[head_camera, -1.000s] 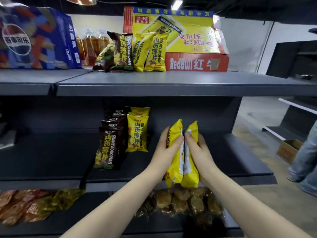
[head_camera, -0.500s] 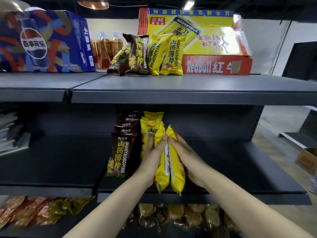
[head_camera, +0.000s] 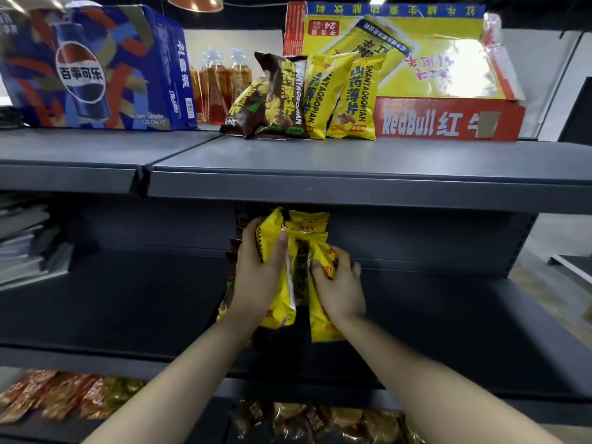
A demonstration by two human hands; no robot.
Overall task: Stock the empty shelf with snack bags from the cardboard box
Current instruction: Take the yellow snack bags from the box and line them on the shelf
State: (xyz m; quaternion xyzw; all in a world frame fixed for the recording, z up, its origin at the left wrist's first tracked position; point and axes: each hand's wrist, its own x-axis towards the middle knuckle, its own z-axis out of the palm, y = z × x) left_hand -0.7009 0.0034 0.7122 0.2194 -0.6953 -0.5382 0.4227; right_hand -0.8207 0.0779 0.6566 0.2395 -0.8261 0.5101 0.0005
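- Our left hand [head_camera: 256, 277] has its grip wrapped around a yellow snack bag [head_camera: 278, 302], thumb across the front, holding it upright.
- Our right hand [head_camera: 344, 293] grips a second yellow bag [head_camera: 322, 328], fingers curled over its upper part.
- Both bags sit side by side over the middle shelf [head_camera: 448, 331], just in front of a row of matching yellow bags [head_camera: 309, 221].
- Brown bags [head_camera: 231, 251] peek out just left of our left hand, mostly hidden.
- Up on the top shelf [head_camera: 352, 158], more brown and yellow bags [head_camera: 355, 100] lean against a RedBull carton [head_camera: 448, 121], with a Pepsi box [head_camera: 96, 72] off to the left.
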